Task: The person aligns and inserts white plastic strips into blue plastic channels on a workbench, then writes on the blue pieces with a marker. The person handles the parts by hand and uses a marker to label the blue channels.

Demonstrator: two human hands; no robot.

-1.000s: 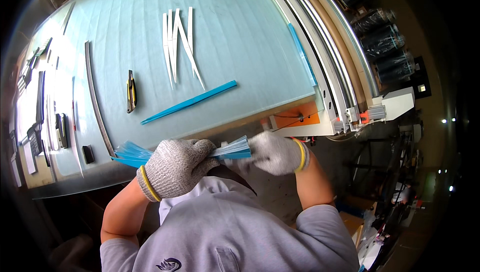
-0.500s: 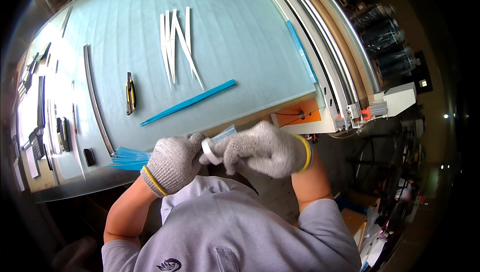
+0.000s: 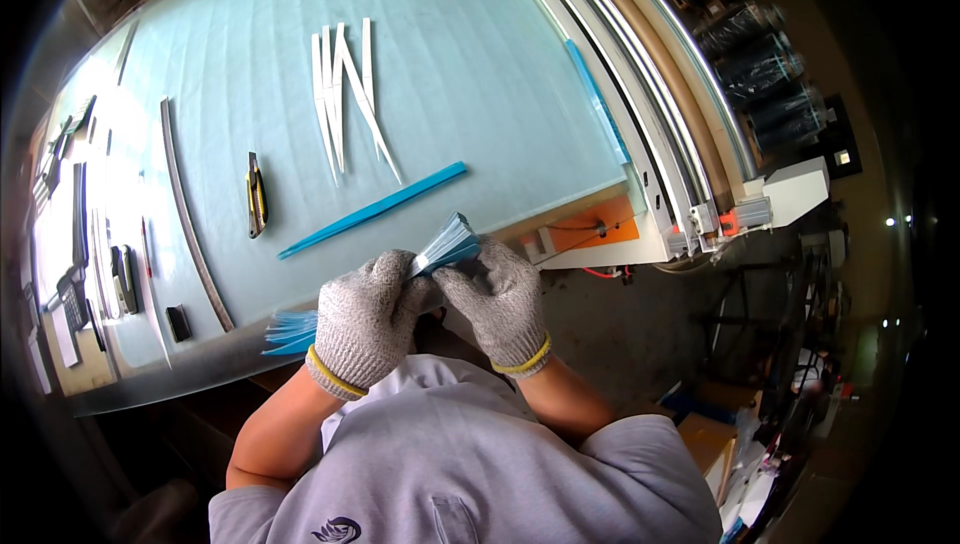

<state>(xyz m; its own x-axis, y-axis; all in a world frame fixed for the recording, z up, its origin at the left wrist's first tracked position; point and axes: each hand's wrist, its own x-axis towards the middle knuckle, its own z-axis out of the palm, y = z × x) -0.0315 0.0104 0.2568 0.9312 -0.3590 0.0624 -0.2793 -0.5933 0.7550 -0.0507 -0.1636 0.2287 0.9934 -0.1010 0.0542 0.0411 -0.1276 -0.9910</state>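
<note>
Both my hands wear grey knit gloves with yellow cuffs and are at the table's near edge. My left hand (image 3: pixel 365 319) is closed around a bundle of thin blue strips (image 3: pixel 449 246). One fanned end sticks out left of that hand; the other rises between my hands. My right hand (image 3: pixel 497 302) pinches the bundle near this upper end, thumb and fingers pressed together. A whitish band seems to cross the bundle between the hands. Beyond them a blue strip (image 3: pixel 375 209) lies slantwise on the table, with several white pointed strips (image 3: pixel 335 94) farther off.
A yellow and black utility knife (image 3: pixel 256 196) lies on the pale green tabletop (image 3: pixel 470 74). Left of it are a long dark strip (image 3: pixel 185 214), a small black block (image 3: pixel 178 323) and other tools. Metal rails (image 3: pixel 640 94) and an orange plate (image 3: pixel 600 226) border the right side.
My right hand has come in leftward against the bundle, from farther right. The white ring seen at its fingers is no longer visible. The bundle's upper end now shows more.
</note>
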